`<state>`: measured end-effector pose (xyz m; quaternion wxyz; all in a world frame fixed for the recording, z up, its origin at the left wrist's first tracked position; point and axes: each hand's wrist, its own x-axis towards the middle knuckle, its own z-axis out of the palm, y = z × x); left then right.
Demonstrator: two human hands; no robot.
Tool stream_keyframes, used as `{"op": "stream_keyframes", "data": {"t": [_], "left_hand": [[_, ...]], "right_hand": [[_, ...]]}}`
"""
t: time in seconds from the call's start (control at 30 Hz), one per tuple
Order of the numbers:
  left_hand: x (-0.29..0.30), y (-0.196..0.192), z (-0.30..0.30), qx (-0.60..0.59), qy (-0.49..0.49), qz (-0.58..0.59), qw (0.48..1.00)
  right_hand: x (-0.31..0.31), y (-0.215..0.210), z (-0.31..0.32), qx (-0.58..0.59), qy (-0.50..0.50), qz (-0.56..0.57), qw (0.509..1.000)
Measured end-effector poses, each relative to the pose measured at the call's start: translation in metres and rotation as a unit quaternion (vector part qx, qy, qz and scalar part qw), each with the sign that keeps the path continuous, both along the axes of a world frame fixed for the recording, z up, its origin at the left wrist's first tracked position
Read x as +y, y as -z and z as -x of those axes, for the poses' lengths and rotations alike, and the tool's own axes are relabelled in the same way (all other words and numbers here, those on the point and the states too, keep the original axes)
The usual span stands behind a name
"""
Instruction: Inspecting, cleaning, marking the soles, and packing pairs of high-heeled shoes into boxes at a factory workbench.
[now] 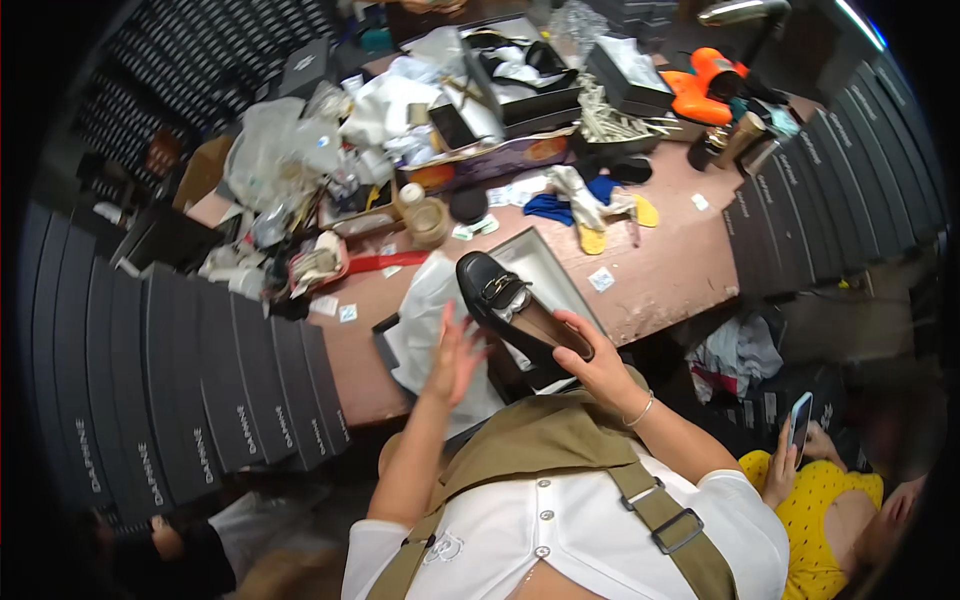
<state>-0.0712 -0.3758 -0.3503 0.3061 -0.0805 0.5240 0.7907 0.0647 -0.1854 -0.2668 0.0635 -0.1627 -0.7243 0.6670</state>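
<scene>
A black loafer point(487, 283) with a gold metal trim on its upper is held by the heel in my right hand point(596, 362), thumb at the opening and fingers along the side. Crumpled white stuffing shows inside it. Beside the toe, my left hand point(456, 358) has its fingers apart and holds nothing; whether it touches the shoe I cannot tell. Below lies an opened shoebox point(552, 268) with a pale inside, partly hidden by the shoe and my hands. White tissue paper point(425, 300) spills over its left side.
Stacked dark shoeboxes rise at the left point(200, 390) and right point(830, 190). Across the table are a jar point(427, 222), blue and yellow cloths point(550, 208), an orange tool point(705, 90) and cluttered boxes. At lower right, a person in yellow holds a phone point(800, 425).
</scene>
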Motion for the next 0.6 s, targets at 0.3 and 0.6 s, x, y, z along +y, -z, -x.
{"op": "stream_keyframes", "data": {"t": [0.3, 0.6], "left_hand": [[0.019, -0.014, -0.031, -0.287, 0.01, -0.187, 0.939], [0.02, -0.013, -0.046, -0.258, -0.007, -0.189, 0.947]], "right_hand": [[-0.007, 0.004, 0.035, 0.065, -0.257, -0.378, 0.887], [-0.012, 0.021, 0.044, 0.136, -0.245, -0.49, 0.826]]}}
